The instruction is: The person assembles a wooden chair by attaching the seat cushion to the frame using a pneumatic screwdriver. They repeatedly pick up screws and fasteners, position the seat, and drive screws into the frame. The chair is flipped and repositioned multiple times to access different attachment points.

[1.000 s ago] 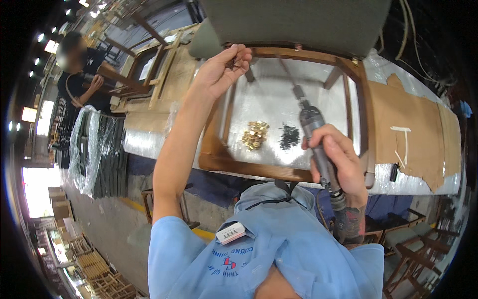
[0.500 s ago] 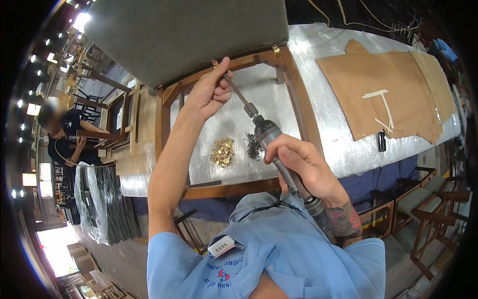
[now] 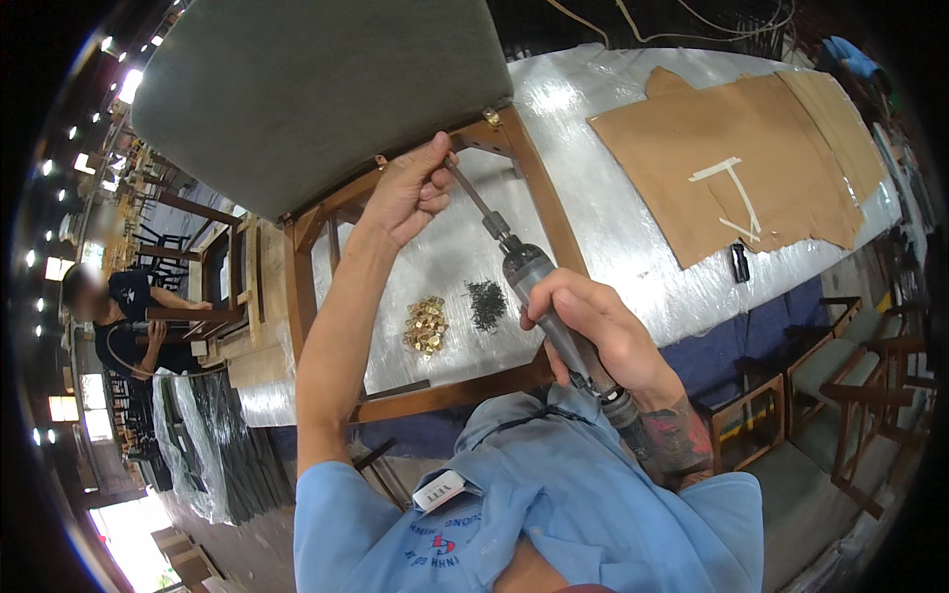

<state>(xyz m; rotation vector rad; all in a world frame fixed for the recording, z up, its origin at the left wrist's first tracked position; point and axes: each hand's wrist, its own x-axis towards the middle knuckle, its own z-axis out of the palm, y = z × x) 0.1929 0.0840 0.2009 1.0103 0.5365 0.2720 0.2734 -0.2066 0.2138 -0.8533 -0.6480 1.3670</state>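
Observation:
My right hand (image 3: pixel 603 331) grips a grey and black inline power screwdriver (image 3: pixel 549 287). Its long bit reaches up to the closed fingers of my left hand (image 3: pixel 410 193), which curl around the bit's tip beside the far rail of a brown wooden chair frame (image 3: pixel 542 193). Whatever is pinched there is hidden by the fingers. One small brass bracket (image 3: pixel 382 161) sits on that rail by my left hand, another brass bracket (image 3: pixel 491 117) at its right corner. Inside the frame lie a heap of brass brackets (image 3: pixel 425 326) and a heap of black screws (image 3: pixel 484 304).
A grey padded panel (image 3: pixel 326 89) stands beyond the far rail. Torn cardboard (image 3: pixel 732 168) and a small black object (image 3: pixel 739 261) lie on the plastic-wrapped table (image 3: pixel 633 287). Chairs (image 3: pixel 840 376) stand at right. Another person (image 3: pixel 138 306) works at left.
The view has shifted, so the frame and table appear further left. Relative to the rail, my left hand and the bit tip have moved right, from the left bracket toward the corner one.

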